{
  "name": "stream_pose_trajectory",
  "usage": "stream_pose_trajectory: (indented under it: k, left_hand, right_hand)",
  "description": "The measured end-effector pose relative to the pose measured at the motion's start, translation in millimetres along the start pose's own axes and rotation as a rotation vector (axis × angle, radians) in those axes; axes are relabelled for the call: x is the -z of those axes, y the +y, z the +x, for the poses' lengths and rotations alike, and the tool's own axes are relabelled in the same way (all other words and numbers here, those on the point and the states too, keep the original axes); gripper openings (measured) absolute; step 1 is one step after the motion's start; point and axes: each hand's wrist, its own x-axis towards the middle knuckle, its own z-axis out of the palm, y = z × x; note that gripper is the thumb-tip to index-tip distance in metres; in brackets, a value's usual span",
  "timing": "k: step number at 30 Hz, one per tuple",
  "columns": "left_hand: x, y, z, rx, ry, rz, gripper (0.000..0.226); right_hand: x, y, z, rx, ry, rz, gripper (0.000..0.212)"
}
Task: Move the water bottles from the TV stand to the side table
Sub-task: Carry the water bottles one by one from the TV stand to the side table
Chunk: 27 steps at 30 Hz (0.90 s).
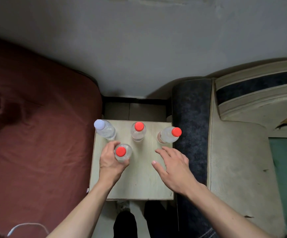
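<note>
A small pale wooden side table (139,182) stands below me with several clear plastic water bottles upright on it. My left hand (109,160) is wrapped around a red-capped bottle (122,152) at the table's left middle. A white-capped bottle (105,130) stands at the back left corner. Another red-capped bottle (138,131) is at the back centre, and a third (169,134) at the back right edge. My right hand (172,166) hovers over the table's right side, fingers spread, holding nothing. The TV stand is out of view.
A bed with a dark red sheet (36,134) borders the table on the left. A dark blue sofa arm (190,134) and cream sofa seat (238,160) lie to the right. A grey wall (139,48) is behind. My legs (139,220) stand at the table's front edge.
</note>
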Motion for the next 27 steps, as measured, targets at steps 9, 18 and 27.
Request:
stream_pose_trajectory:
  k: [9, 18, 27]
  left_hand:
    - [10, -3, -6, -0.05, -0.078, 0.05, 0.058]
    - [54, 6, -30, -0.116, -0.141, 0.329, 0.061]
    - [117, 61, -56, -0.306, -0.092, 0.381, 0.051]
  right_hand:
    - [1, -13, -14, -0.025, 0.004, 0.034, 0.051]
    - [22, -39, -32, -0.002, 0.09, -0.01, 0.053]
    - [58, -78, -74, -0.018, 0.221, -0.066, 0.051]
